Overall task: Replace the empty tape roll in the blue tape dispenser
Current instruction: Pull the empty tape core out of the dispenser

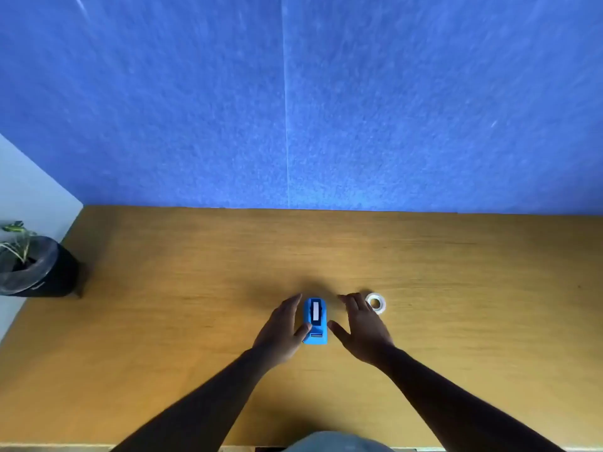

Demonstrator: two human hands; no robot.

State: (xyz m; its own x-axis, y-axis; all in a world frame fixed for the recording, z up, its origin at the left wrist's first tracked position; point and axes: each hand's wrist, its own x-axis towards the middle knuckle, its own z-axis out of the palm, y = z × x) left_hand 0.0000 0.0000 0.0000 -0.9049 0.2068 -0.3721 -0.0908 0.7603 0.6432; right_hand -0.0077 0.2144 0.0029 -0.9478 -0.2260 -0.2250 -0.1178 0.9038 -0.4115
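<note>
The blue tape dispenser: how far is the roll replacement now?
Nothing looks done yet. The blue tape dispenser stands closed on the table. The left hand touches its side, and the right hand is open beside it. The new tape roll lies untouched. Removing the old roll and fitting the new one remain.

Blue dispenser point(315, 321) on desk point(195, 321), L hand point(283, 331) touching, R hand point(362, 324) beside, tape roll point(376, 302) nearby

No readable text anywhere. The blue tape dispenser point(315, 321) showed a white strip on top & a small pale patch near its front end, both blank or too blurred to tell. The tape roll point(376, 302) and the black plant pot point(39, 269) had no legible label.
</note>
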